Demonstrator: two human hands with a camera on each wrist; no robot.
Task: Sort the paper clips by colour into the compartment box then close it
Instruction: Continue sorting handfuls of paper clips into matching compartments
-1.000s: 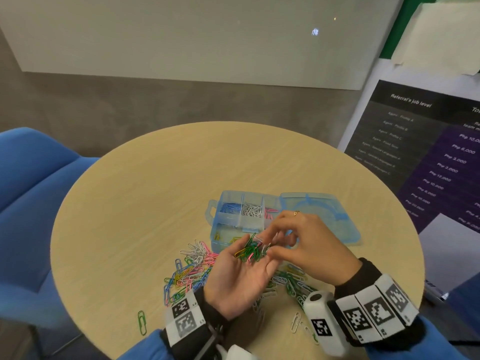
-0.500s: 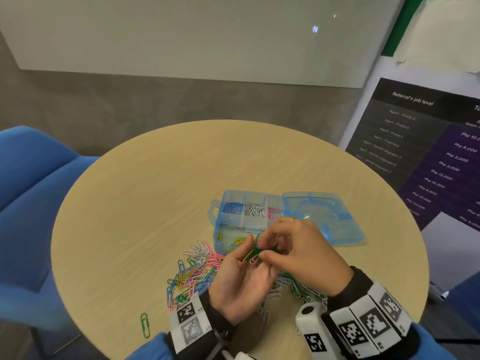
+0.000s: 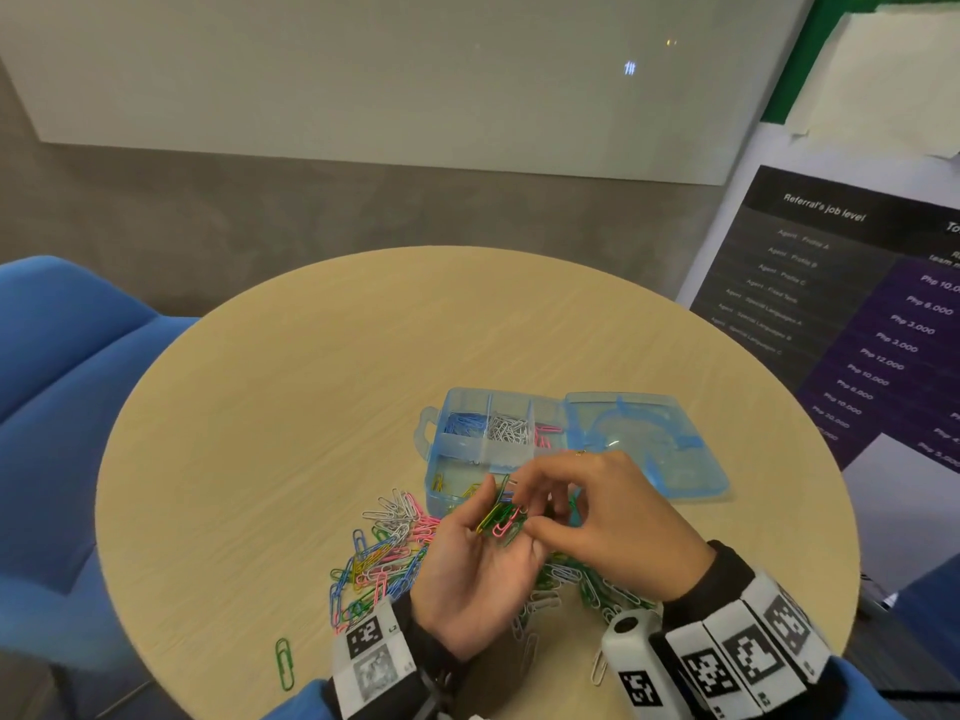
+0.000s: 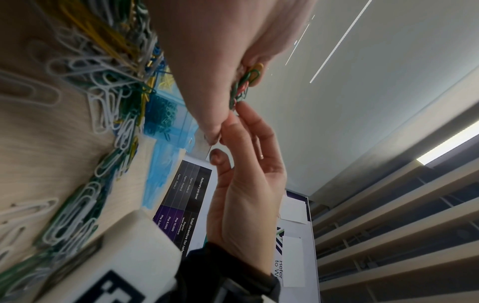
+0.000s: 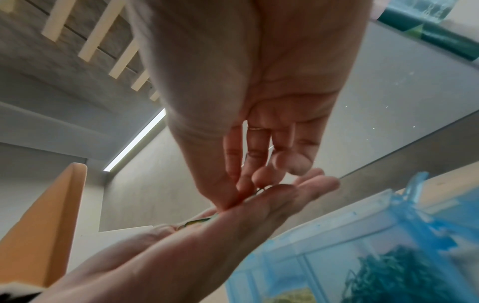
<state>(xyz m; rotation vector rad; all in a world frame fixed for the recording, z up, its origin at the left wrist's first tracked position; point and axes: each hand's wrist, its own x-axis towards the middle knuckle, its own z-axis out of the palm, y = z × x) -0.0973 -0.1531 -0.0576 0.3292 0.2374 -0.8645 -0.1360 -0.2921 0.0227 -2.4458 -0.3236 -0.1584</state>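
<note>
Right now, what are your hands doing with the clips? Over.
Left hand cupped, holding mixed clips. Right hand fingers picking at them. Box open, partly sorted. Loose pile left on table. Nothing blocking.

translucent glossy plastic box [image 3: 566,444], matt wood-grain table [image 3: 311,407]
</note>
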